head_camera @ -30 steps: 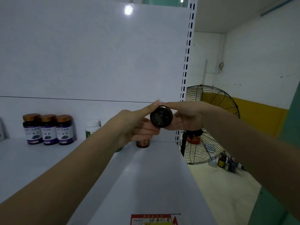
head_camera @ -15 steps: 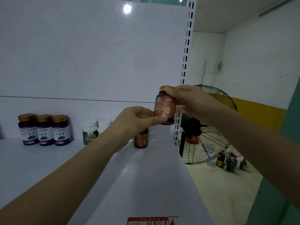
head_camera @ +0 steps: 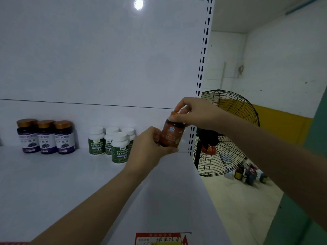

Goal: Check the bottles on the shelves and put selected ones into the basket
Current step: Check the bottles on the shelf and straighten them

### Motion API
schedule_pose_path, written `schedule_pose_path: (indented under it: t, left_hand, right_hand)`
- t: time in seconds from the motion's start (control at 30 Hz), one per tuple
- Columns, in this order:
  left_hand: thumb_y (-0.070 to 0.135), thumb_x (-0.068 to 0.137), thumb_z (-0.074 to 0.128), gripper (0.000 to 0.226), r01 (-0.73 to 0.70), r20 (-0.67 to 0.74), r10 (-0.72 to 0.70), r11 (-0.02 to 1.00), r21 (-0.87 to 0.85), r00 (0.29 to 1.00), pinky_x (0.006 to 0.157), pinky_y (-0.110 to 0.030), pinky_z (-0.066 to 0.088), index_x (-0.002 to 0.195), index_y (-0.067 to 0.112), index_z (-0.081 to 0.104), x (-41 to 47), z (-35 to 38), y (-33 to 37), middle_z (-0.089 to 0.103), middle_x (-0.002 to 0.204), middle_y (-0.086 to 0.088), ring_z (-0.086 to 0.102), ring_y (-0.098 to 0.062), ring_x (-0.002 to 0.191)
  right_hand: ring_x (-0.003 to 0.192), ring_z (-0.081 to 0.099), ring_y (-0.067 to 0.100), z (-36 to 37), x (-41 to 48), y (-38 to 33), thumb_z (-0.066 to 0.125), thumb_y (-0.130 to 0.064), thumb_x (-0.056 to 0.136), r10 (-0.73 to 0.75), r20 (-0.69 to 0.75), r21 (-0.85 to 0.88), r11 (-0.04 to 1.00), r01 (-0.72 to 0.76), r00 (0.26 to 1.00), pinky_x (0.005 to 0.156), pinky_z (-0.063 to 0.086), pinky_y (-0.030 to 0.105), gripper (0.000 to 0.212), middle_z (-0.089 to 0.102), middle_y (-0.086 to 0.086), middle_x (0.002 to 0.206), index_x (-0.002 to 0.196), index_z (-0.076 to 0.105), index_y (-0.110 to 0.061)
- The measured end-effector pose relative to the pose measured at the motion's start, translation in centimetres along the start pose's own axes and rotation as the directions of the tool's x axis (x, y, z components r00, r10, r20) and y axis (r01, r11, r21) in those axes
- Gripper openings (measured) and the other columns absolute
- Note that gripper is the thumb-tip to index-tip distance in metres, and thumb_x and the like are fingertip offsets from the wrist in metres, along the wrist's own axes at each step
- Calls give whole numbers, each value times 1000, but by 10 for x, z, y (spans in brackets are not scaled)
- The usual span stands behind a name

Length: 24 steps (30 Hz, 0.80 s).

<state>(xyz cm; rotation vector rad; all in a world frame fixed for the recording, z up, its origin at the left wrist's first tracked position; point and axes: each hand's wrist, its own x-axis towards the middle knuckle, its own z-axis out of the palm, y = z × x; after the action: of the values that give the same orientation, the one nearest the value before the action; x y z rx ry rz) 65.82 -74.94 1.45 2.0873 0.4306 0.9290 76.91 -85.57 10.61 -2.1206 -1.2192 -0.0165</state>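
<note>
Pinching gold cap from above with right hand fingertips; cupping brown bottle low in curled left hand fingers. Held near upright, long axis vertical, cap up, at shelf back right corner. Glossy cylinder, rust label. Leftward: green-label bottles, purple-label bottles. Past right edge: wire fan.

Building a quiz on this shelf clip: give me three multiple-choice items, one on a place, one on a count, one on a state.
1. Where do the purple-label bottles stand? A) on the shelf, at left B) on the floor C) in a basket
2. How many white-capped bottles? A) two B) four C) six
3. The brown bottle is: A) lying down B) upright in both hands C) upside down
Answers: 1A, they stand at left; 2B, four white caps show; 3B, left hand holds its base, right hand its cap.
</note>
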Motion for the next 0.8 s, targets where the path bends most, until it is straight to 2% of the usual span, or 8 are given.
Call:
schedule_pose_path:
  t: [0.07, 0.17, 0.27, 0.37, 0.47, 0.53, 0.63, 0.8]
  left_hand:
    - [38, 65, 83, 46, -15, 1, 15, 998, 67, 1000, 76, -40, 55, 98, 18, 58, 3, 3, -5, 67, 91, 0, 64, -19, 83]
    - [56, 72, 70, 49, -99, 125, 62, 943, 317, 990, 70, -31, 49, 101, 19, 53, -1, 2, -16, 60, 95, 0, 57, -19, 83]
    - [65, 82, 51, 65, -114, 263, -55, 803, 585, 963, 89, -28, 40, 122, 14, 48, -14, 4, -29, 51, 122, -4, 48, -20, 110]
    - [69, 87, 35, 82, -126, 344, -212, 660, 741, 915, 106, -31, 28, 137, 4, 36, -23, 7, -36, 39, 143, -13, 35, -26, 130]
    - [70, 88, 25, 95, -99, 376, -339, 617, 781, 862, 118, -36, 8, 150, 1, 5, -28, 8, -44, 5, 158, -15, 6, -28, 145]
    - [69, 89, 21, 93, -89, 383, -354, 624, 776, 853, 119, -36, 2, 150, 3, -3, -31, 8, -49, -6, 158, -13, -3, -25, 146]
    - [68, 90, 14, 88, -100, 403, -364, 625, 774, 840, 118, -35, -3, 149, 7, -7, -33, 10, -54, -10, 158, -11, -8, -22, 146]
    - [68, 90, 12, 87, -115, 397, -355, 607, 787, 847, 118, -36, -2, 149, 7, -7, -34, 11, -54, -9, 158, -10, -7, -22, 146]
  right_hand:
    - [86, 64, 11, 0, 10, -1, 71, -41, 81, -2, -7, -47, 999, 2, 1000, 64, 49, 20, 31, 64, -5, 97, 103, 59, -22]
    - [98, 55, 13, 6, 26, 4, 69, -34, 84, -31, -34, -192, 981, 24, 999, 67, 42, 20, 31, 59, -2, 111, 109, 57, -21]
    - [105, 51, 19, 28, 40, 15, 67, -28, 87, -36, -38, -286, 958, 23, 999, 77, 40, 25, 38, 55, 6, 120, 120, 53, -15]
    - [102, 48, 22, 59, 47, 27, 64, -24, 89, -89, -48, -358, 931, 66, 995, 77, 37, 27, 35, 52, 12, 119, 118, 51, -8]
    - [100, 47, 25, 84, 44, 45, 63, -20, 90, -85, -51, -320, 945, 64, 995, 76, 32, 23, 32, 43, 13, 117, 114, 50, -4]
    - [96, 48, 25, 93, 41, 55, 64, -20, 89, -87, -102, -275, 960, 56, 991, 74, 32, 23, 30, 44, 13, 111, 110, 51, -3]
    - [89, 48, 23, 97, 39, 62, 65, -20, 87, -156, -167, -284, 953, 104, 974, 73, 35, 25, 27, 49, 14, 104, 104, 54, -2]
    - [104, 45, 33, 102, 35, 59, 61, -26, 90, -198, -152, -470, 876, 105, 968, 87, 38, 35, 35, 50, 17, 113, 114, 53, -4]
